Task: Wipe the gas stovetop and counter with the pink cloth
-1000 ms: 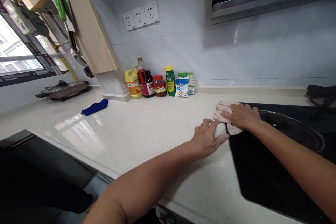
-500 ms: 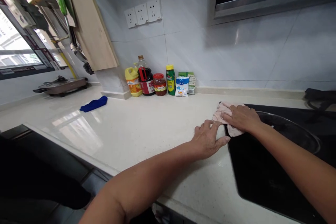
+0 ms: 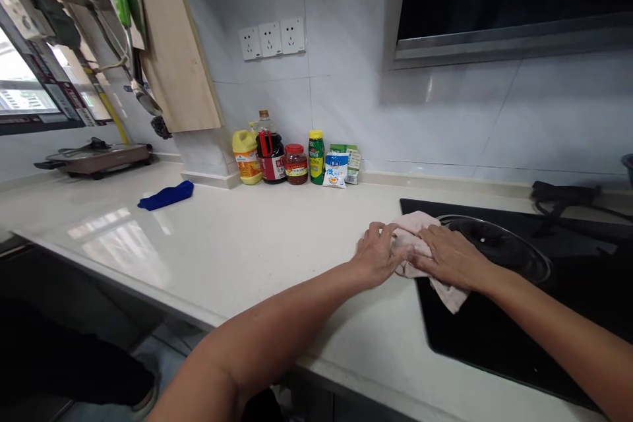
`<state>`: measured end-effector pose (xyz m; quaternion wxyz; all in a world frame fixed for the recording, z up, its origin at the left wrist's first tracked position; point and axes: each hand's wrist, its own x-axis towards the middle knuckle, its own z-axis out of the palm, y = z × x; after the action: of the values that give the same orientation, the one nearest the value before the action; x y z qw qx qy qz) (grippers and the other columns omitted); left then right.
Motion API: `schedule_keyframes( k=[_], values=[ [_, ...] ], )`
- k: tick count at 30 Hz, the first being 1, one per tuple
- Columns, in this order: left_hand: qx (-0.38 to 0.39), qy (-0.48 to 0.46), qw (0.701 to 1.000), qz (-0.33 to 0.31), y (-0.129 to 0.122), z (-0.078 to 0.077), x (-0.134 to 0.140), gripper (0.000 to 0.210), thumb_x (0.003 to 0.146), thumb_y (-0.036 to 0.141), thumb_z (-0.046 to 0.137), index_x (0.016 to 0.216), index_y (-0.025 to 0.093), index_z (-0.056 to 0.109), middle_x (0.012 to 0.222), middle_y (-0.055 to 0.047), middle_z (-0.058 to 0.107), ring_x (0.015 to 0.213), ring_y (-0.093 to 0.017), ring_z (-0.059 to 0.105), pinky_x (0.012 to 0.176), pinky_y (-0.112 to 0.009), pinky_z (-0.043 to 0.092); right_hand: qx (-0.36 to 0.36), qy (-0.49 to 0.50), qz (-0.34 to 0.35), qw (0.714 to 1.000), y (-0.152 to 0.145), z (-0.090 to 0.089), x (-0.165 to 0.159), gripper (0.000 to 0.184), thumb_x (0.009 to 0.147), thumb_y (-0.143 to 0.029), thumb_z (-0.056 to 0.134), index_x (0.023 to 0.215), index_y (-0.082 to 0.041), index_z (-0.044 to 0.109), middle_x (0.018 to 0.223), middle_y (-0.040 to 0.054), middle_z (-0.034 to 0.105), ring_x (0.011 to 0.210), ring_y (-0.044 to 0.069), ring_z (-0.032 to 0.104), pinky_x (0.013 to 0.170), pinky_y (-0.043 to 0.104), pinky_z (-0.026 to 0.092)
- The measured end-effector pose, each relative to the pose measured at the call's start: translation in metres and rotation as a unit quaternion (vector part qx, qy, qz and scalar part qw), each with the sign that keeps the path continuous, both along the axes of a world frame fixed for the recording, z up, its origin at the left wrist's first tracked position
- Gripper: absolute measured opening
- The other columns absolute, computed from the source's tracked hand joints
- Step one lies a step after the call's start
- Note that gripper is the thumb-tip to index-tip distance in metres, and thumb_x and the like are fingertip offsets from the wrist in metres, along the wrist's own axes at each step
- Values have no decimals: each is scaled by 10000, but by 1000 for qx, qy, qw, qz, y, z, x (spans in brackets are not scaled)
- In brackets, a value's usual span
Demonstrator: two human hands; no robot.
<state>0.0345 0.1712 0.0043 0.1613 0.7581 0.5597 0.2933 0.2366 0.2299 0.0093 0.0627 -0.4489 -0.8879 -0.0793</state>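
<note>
A pale pink cloth [image 3: 413, 223] lies bunched across the left edge of the black cooktop [image 3: 475, 336], one corner hanging down over the glass. My right hand [image 3: 452, 254] presses on the cloth from the right, its fingers closed on the folds. From the left, my left hand [image 3: 378, 256] grips the cloth's near-left side, with its thumb and fingers bent around the edge. Both hands nearly meet over it. Part of the cloth is hidden under my fingers.
On the white counter [image 3: 277, 231], a yellow jug [image 3: 247, 158], a dark sauce bottle [image 3: 271, 151], a red-lidded jar [image 3: 296, 165], a green bottle [image 3: 316, 158] and a salt packet [image 3: 335, 170] line the wall. A blue cloth [image 3: 167, 196] and an electric pan [image 3: 96, 158] lie left.
My left hand has moved onto the cloth and taken hold of it. The cloth and my right hand have shifted slightly nearer, and the camera view has turned a little right.
</note>
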Motion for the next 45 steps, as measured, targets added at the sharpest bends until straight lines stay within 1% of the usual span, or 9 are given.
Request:
schedule_keyframes(
  k=[5, 11, 15, 22, 26, 30, 36, 39, 45],
  values=[
    [-16, 60, 998, -25, -2, -2, 1, 529, 995, 592, 367, 1403, 272, 473, 1282, -99, 538, 1259, -296, 480, 1077, -519, 368, -37, 40, 18, 998, -30, 2, 23, 483, 926, -619, 398, 1026, -196, 610, 1055, 121, 631, 974, 299, 575, 862, 458, 421],
    [-4, 149, 987, -67, -6, -1, 2, 470, 983, 608, 414, 1282, 286, 579, 1259, -82, 566, 1219, -296, 484, 1039, -499, 371, -168, 55, 31, 984, -37, 26, 57, 531, 837, -659, 536, 1152, -243, 634, 1112, 101, 640, 1062, 302, 571, 911, 420, 440],
    [3, 193, 977, -91, -8, 2, 1, 480, 973, 596, 453, 1316, 277, 560, 1279, -99, 547, 1212, -305, 472, 1023, -492, 374, -188, 43, -33, 981, -27, 31, 87, 601, 769, -713, 580, 1162, -263, 644, 1103, 110, 657, 1048, 331, 600, 887, 446, 463],
    [-4, 202, 973, -113, -8, 3, -2, 546, 965, 630, 422, 1353, 263, 536, 1321, -118, 506, 1247, -328, 433, 1033, -512, 357, -215, 41, -141, 965, -13, 32, 125, 437, 730, -679, 628, 904, -280, 664, 1067, 125, 714, 989, 364, 650, 804, 470, 490],
    [-7, 210, 971, -114, -9, 4, -1, 544, 968, 610, 445, 1359, 244, 539, 1321, -125, 502, 1243, -329, 437, 1036, -509, 359, -195, 30, -123, 973, -16, 32, 120, 459, 743, -632, 632, 1006, -259, 682, 1114, 141, 713, 1040, 378, 642, 868, 491, 484],
    [0, 211, 972, -107, -10, 4, 0, 569, 963, 627, 436, 1389, 255, 498, 1313, -124, 507, 1231, -328, 444, 1024, -504, 367, -188, 61, -22, 980, -29, 31, 95, 518, 764, -617, 618, 1133, -255, 648, 1148, 110, 683, 1079, 339, 621, 907, 432, 479],
    [-13, 221, 969, -110, -9, 6, 1, 657, 961, 650, 401, 1473, 240, 374, 1327, -135, 498, 1232, -334, 437, 1038, -523, 348, -185, 102, 120, 970, -56, 35, 48, 299, 800, -499, 624, 942, -239, 586, 1015, 49, 632, 983, 255, 589, 846, 358, 463],
    [-17, 230, 967, -108, -7, 5, 1, 669, 963, 641, 404, 1483, 222, 356, 1358, -148, 479, 1247, -337, 428, 1047, -522, 339, -171, 113, 86, 975, -49, 32, 46, 356, 831, -560, 591, 976, -236, 612, 1046, 60, 639, 979, 257, 591, 841, 369, 452],
    [-21, 223, 968, -112, -7, 5, 1, 684, 956, 660, 397, 1492, 239, 344, 1369, -148, 480, 1255, -345, 426, 1046, -520, 341, -74, 110, -90, 987, -16, 12, 68, 533, 863, -663, 481, 1089, -206, 636, 1102, 116, 646, 1023, 315, 585, 871, 442, 439]
  ],
)
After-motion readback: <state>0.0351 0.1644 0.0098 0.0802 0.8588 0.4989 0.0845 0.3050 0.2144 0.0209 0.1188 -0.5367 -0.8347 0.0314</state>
